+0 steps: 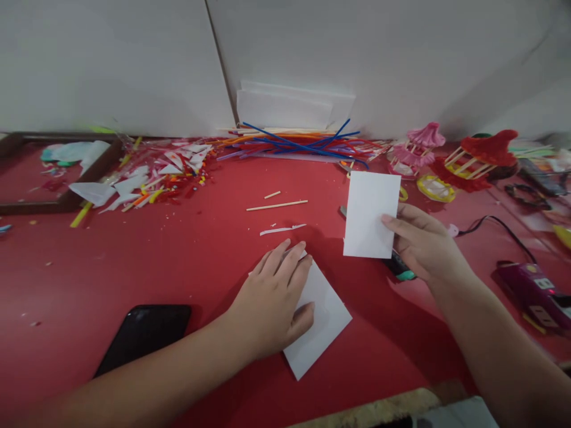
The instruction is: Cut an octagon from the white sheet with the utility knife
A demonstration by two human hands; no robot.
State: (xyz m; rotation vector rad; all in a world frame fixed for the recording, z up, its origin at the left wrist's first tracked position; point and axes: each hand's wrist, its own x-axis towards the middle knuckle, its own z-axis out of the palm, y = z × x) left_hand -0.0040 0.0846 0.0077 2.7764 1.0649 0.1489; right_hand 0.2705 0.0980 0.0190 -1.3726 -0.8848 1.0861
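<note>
My left hand (272,297) lies with its fingers stretched out over a white board piece (319,321), which rests flat and turned at an angle on the red table (214,238). Between thumb and fingers, my right hand (423,244) grips a second white rectangular board piece (372,214) by its right edge, raised above the table. Partly covered by that piece and hand is a dark cutter-like tool with a green end (405,274). Beyond my left hand are a thin white offcut strip (282,229), a wooden stick (276,205) and a short stick bit (272,194).
A black phone (145,333) lies at the lower left. Along the wall are blue and orange pipe cleaners (303,142). Paper scraps (178,166) and a brown frame (62,205) occupy the left. Small red-roofed (488,148) and pink models (422,145) and a purple power strip (533,291) are right.
</note>
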